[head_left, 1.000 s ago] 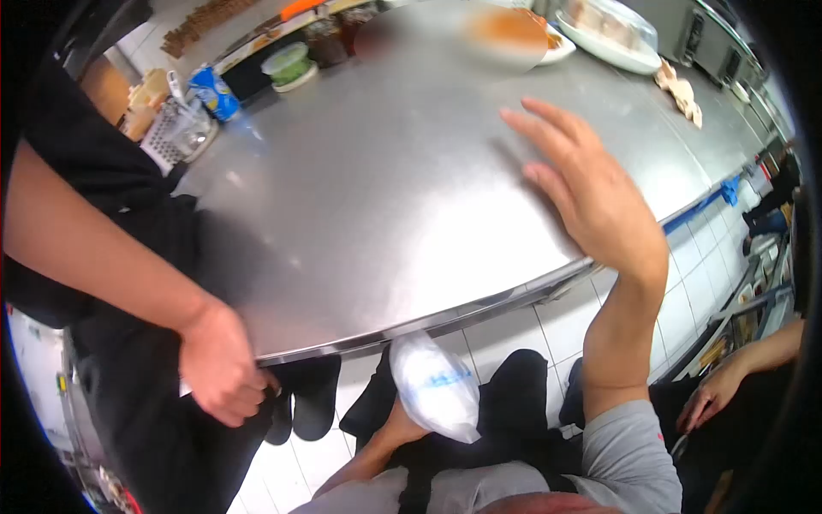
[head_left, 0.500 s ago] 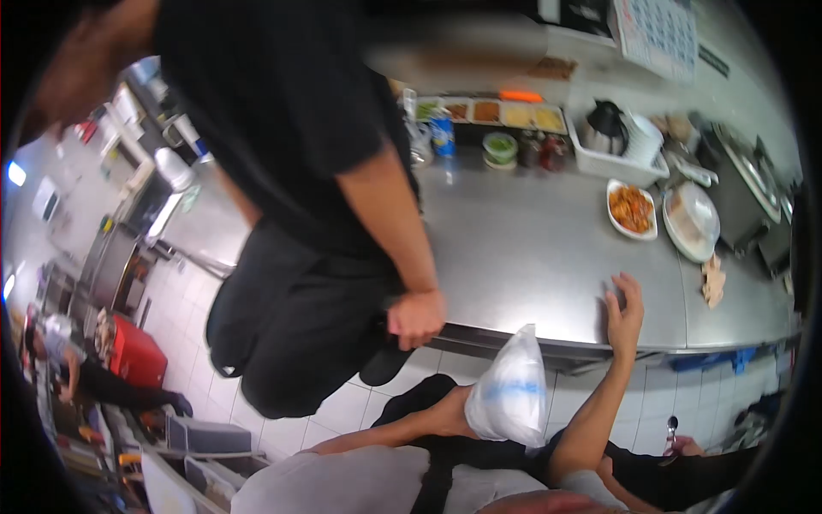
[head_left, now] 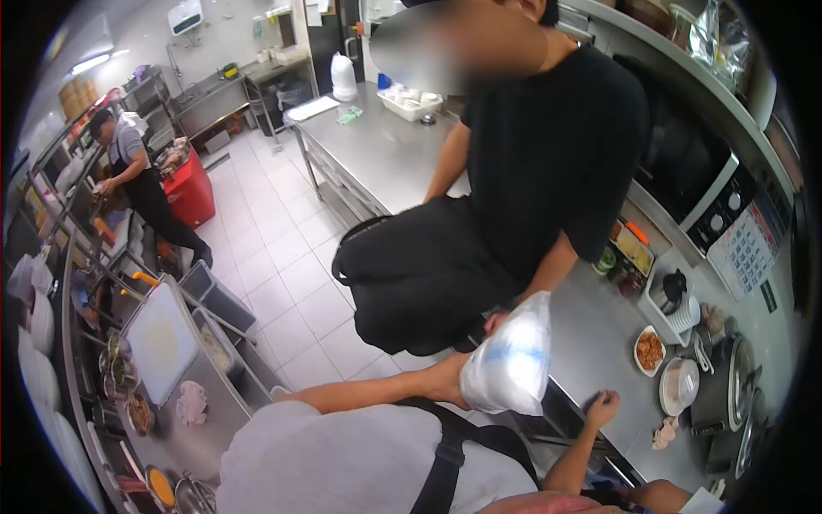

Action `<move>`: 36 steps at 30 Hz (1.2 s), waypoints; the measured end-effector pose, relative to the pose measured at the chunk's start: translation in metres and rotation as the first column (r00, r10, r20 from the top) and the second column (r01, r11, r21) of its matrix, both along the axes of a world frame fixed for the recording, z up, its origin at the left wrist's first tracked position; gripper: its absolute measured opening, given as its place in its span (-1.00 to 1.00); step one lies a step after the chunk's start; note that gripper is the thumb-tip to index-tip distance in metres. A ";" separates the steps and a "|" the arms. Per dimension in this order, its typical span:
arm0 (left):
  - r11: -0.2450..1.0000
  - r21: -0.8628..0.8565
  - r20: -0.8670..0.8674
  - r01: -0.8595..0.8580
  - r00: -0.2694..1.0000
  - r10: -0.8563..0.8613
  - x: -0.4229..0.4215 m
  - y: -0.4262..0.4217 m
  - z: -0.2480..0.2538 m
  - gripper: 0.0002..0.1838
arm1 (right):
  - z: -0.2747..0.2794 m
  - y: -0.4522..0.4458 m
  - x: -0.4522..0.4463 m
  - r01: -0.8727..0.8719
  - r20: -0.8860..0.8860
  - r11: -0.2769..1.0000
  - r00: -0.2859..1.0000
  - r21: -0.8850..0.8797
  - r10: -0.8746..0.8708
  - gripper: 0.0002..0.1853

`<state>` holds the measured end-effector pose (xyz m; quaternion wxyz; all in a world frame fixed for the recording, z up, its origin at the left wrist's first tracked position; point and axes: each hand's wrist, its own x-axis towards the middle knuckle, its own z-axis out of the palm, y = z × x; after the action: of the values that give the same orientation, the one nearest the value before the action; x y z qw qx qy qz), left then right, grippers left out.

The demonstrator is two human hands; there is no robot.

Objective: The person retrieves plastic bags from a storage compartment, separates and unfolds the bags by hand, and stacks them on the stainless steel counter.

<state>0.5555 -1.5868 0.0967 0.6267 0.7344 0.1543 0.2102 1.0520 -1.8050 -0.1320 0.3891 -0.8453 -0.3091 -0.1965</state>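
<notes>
My left hand (head_left: 449,379) grips a full white plastic bag (head_left: 507,360) with a blue mark on it, held up in front of my chest. What is inside the bag cannot be made out. A person in a black T-shirt (head_left: 556,146) stands facing me, and that person's hand (head_left: 497,322) is close behind the bag, partly hidden by it. Over the edge of the steel counter (head_left: 582,343), my right hand (head_left: 604,409) has its fingers loosely bent and apart, with nothing in them. Nearby on that counter sits a white bowl of reddish food (head_left: 649,350).
A covered dish (head_left: 679,385), a crumpled cloth (head_left: 665,433) and a dark cooker (head_left: 728,385) stand on the right. To the left are a cutting board (head_left: 161,338) and a grey bin (head_left: 218,295). Another person (head_left: 133,163) works by a red container (head_left: 190,184) at the back.
My view has swung left and up, showing more of the kitchen. The person in black now stands more upright, nearer the bag. My left hand still holds the bag; my right fingers are more bent.
</notes>
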 end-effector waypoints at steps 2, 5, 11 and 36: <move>0.992 0.123 -0.038 -0.039 0.998 0.044 -0.027 0.012 -0.015 -0.26 | 0.020 0.001 -0.018 0.004 -0.266 0.995 0.964 0.097 0.022 -0.80; 0.961 0.139 0.038 -0.241 0.971 0.238 -0.061 0.030 -0.001 -0.29 | 0.098 0.016 -0.091 -0.424 -0.561 0.807 0.580 0.411 0.590 -0.87; 0.923 -0.033 0.049 -0.384 0.921 0.386 -0.127 0.089 0.017 -0.04 | 0.264 0.142 -0.345 -0.854 -0.621 0.410 0.137 0.321 0.772 -0.48; 0.731 -0.082 0.021 -0.677 0.732 0.681 -0.467 0.463 0.003 -0.22 | 0.193 0.646 -0.785 -0.946 -0.637 0.299 0.156 0.123 0.755 -0.24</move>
<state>0.0882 -1.1237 0.0995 0.5351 0.5999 0.4033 0.4372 0.2666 -1.1592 0.0613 0.3666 -0.5733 -0.6234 0.3850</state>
